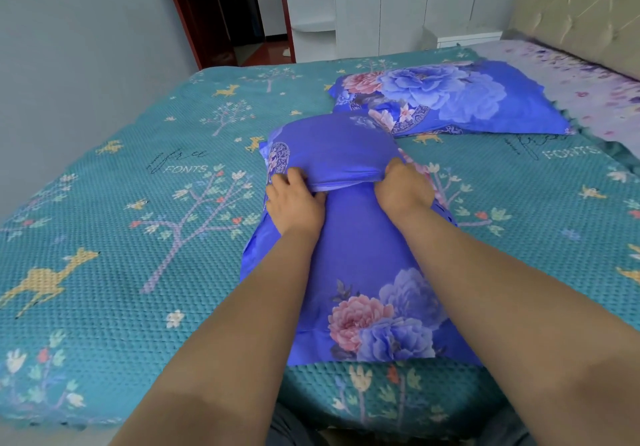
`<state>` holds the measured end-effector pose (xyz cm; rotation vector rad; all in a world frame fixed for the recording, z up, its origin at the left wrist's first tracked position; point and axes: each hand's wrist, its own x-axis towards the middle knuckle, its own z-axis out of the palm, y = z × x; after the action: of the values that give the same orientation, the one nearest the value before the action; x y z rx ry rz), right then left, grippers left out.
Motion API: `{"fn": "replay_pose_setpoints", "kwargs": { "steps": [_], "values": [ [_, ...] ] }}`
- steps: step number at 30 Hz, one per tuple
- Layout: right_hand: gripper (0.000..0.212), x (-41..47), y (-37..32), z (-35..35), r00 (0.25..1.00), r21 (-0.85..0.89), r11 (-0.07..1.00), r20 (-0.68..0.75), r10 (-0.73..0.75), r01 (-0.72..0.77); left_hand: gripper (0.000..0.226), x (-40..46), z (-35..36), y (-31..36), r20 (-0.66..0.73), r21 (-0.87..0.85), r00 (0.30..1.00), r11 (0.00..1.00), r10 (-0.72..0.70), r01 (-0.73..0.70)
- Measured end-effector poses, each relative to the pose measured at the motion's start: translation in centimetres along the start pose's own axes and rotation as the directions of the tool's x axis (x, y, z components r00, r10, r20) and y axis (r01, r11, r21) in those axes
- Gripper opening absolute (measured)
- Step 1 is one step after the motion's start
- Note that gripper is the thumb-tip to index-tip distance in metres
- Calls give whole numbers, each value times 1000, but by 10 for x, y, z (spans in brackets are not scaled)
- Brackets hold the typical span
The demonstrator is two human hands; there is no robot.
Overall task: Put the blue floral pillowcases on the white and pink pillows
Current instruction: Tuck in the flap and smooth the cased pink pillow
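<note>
A pillow in a blue floral pillowcase (363,272) lies lengthwise on the bed in front of me, its far end bulging up into a rounded hump. My left hand (294,199) and my right hand (403,189) both grip a fold of the case across the pillow just below that hump, left hand at the left side, right hand at the right. No white or pink pillow fabric shows; the case covers it. A second pillow in a matching blue floral case (450,99) lies flat farther back to the right.
The bed carries a teal bedspread (121,220) printed with trees and deer. A pale purple floral sheet (588,89) shows at the far right below a padded headboard (581,5). White shelves and a wardrobe (363,5) stand beyond, beside a dark doorway.
</note>
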<state>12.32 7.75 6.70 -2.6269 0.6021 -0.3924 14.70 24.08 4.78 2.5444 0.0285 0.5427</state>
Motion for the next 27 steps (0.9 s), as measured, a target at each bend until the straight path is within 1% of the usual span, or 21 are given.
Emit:
{"fn": "replay_pose_setpoints", "kwargs": {
  "steps": [2,3,4,5,6,8,9,10,12,13,14,16,17,18,19,21,22,23,25,26,27],
  "values": [
    [34,5,18,-9,999,-48,998,-30,31,-33,39,10,-1,-16,50,37,996,997,-74,72],
    [36,5,30,-12,997,-28,997,-45,70,-71,40,13,-2,-24,65,42,992,993,-110,108],
    [36,4,40,-14,992,33,993,-53,115,-114,42,15,-4,-30,81,30,983,987,-163,161],
    [35,2,49,-13,986,129,981,-56,157,-148,45,17,-6,-35,110,1,966,972,-233,234],
    [33,-2,58,-9,980,233,957,-61,189,-170,49,17,-4,-42,153,-44,937,946,-313,323],
    [36,-8,72,0,967,407,888,-38,252,-215,56,15,-3,-58,269,-160,859,859,-436,486],
    [39,-11,79,2,957,463,847,8,288,-259,55,13,-2,-65,317,-246,832,807,-456,536],
    [40,-13,86,4,946,501,809,73,315,-308,49,11,-2,-73,344,-355,824,750,-450,558],
    [43,-15,99,2,920,528,754,223,322,-392,22,4,-8,-80,388,-537,828,631,-405,560],
    [46,-14,104,1,912,514,755,269,309,-408,9,1,-12,-81,423,-604,824,561,-377,566],
    [48,-12,108,0,914,491,775,283,291,-399,3,-1,-15,-82,466,-662,818,480,-338,576],
    [46,-8,105,-4,931,408,845,256,258,-346,13,-6,-23,-83,536,-732,808,344,-244,589],
    [44,-6,101,-7,939,353,880,245,242,-319,16,-8,-24,-84,548,-738,808,328,-216,589],
    [41,-4,98,-9,944,294,909,236,230,-295,17,-10,-26,-86,545,-727,810,360,-214,585],
    [38,-2,94,-12,947,237,931,229,226,-279,17,-13,-26,-88,533,-690,813,436,-234,578],
    [37,-1,89,-17,951,112,961,211,227,-255,17,-18,-25,-98,505,-546,817,631,-277,552],
    [37,-1,86,-18,954,52,969,198,227,-242,18,-19,-24,-104,510,-459,811,707,-286,538],
    [38,-1,82,-19,959,3,975,181,218,-222,19,-18,-23,-108,524,-380,803,765,-285,520],
    [41,0,73,-20,980,-68,987,127,154,-146,19,-13,-22,-113,533,-218,797,865,-283,453],
    [41,0,68,-21,992,-89,992,84,97,-89,18,-11,-23,-111,512,-130,810,907,-284,401],
    [42,-1,63,-24,999,-93,995,38,39,-35,17,-9,-25,-108,461,-42,839,937,-289,346]
  ]
}}
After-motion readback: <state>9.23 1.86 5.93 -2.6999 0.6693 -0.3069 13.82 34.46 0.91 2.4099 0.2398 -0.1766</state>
